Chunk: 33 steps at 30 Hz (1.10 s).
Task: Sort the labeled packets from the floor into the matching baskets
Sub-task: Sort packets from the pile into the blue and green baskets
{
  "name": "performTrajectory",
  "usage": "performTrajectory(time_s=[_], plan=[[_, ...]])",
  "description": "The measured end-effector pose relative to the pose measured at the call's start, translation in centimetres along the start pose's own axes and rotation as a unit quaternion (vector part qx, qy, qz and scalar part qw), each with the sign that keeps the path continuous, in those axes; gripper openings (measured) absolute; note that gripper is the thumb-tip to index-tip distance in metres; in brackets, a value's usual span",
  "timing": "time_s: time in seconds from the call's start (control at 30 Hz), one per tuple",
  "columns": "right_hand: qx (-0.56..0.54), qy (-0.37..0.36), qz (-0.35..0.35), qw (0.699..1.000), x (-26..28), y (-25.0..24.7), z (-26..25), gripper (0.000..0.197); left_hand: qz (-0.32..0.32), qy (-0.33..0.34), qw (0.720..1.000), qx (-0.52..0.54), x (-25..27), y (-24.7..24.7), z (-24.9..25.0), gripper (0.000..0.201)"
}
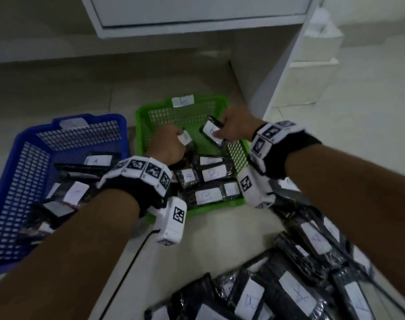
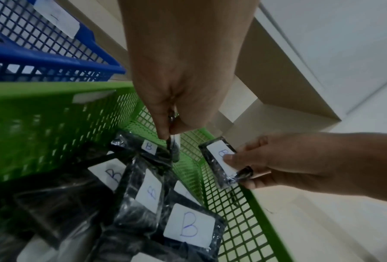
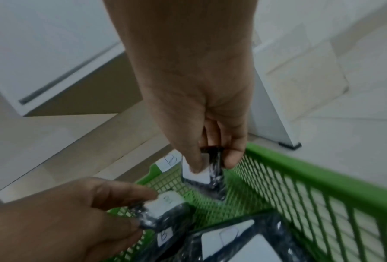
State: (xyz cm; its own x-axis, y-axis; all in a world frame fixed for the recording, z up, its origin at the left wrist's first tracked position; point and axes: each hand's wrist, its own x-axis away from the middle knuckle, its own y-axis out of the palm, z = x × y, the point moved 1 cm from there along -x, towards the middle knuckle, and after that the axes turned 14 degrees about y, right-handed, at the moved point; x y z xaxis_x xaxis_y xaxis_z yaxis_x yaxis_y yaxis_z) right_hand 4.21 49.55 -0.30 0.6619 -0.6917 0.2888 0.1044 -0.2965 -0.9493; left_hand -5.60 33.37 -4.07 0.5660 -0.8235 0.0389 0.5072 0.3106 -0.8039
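Observation:
Both hands hover over the green basket [image 1: 217, 100], whose far rim carries a B tag [image 1: 182, 100]. My left hand [image 1: 168, 144] pinches a black packet [image 1: 186, 137] with a white B label, seen edge-on as the same packet [image 2: 174, 148] under the left hand [image 2: 177, 99]. My right hand [image 1: 236, 125] holds another B packet [image 1: 212, 132] by one end; in the right wrist view the thumb and fingers of this hand [image 3: 212, 159] clamp that packet [image 3: 207, 174]. Several B packets [image 1: 208, 196] lie in the basket's near half.
A blue basket [image 1: 17, 144] on the left holds several A packets [image 1: 97, 160]. A heap of loose labeled packets [image 1: 296, 289] covers the floor at lower right. White cabinets [image 1: 197, 12] stand behind, and a white panel [image 1: 287, 72] rises to the right of the green basket.

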Motion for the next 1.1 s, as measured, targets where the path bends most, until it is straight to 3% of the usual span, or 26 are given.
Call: performTrajectory(time_s=[0.13, 0.23, 0.27, 0.4, 0.57, 0.7, 0.77, 0.9, 1.0, 1.1], plan=[[-0.009, 0.023, -0.011, 1.000, -1.2, 3.4, -0.3, 0.036, -0.002, 0.028, 0.999, 0.046, 1.0, 1.1, -0.4, 0.043], [-0.017, -0.014, 0.002, 1.000, -0.7, 3.6, 0.5, 0.025, 0.026, 0.063, 0.997, 0.037, 2.2, 0.8, -0.5, 0.041], [-0.032, -0.030, 0.024, 0.999, -0.5, 3.4, 0.9, 0.016, 0.031, 0.082, 0.996, 0.026, 2.5, 0.5, -0.3, 0.037], [-0.100, -0.051, 0.102, 0.988, 1.8, 1.1, 4.6, 0.018, 0.059, 0.166, 0.983, -0.049, 4.1, 0.7, 2.8, 0.022], [-0.062, 0.010, 0.078, 0.995, 5.0, -0.6, 11.6, 0.015, 0.015, 0.266, 0.956, -0.119, 6.2, 4.4, 9.3, 0.013], [-0.061, 0.093, 0.019, 0.994, 7.1, 1.7, 17.1, 0.011, -0.076, 0.317, 0.932, -0.160, 6.6, 8.8, 12.8, 0.014], [-0.057, 0.106, 0.014, 0.993, 8.1, 2.9, 19.4, 0.007, -0.107, 0.345, 0.910, -0.205, 6.7, 11.2, 14.2, 0.021], [-0.068, 0.141, 0.009, 0.988, 9.1, 4.8, 23.3, 0.016, -0.083, 0.423, 0.837, -0.336, 6.7, 14.4, 15.7, 0.052], [-0.093, 0.151, -0.006, 0.984, 9.5, 5.5, 24.5, 0.017, -0.134, 0.381, 0.816, -0.414, 6.4, 15.6, 15.4, 0.087], [-0.123, 0.156, 0.007, 0.980, 9.5, 6.3, 24.8, 0.013, -0.159, 0.346, 0.819, -0.429, 6.4, 16.6, 15.2, 0.083]])
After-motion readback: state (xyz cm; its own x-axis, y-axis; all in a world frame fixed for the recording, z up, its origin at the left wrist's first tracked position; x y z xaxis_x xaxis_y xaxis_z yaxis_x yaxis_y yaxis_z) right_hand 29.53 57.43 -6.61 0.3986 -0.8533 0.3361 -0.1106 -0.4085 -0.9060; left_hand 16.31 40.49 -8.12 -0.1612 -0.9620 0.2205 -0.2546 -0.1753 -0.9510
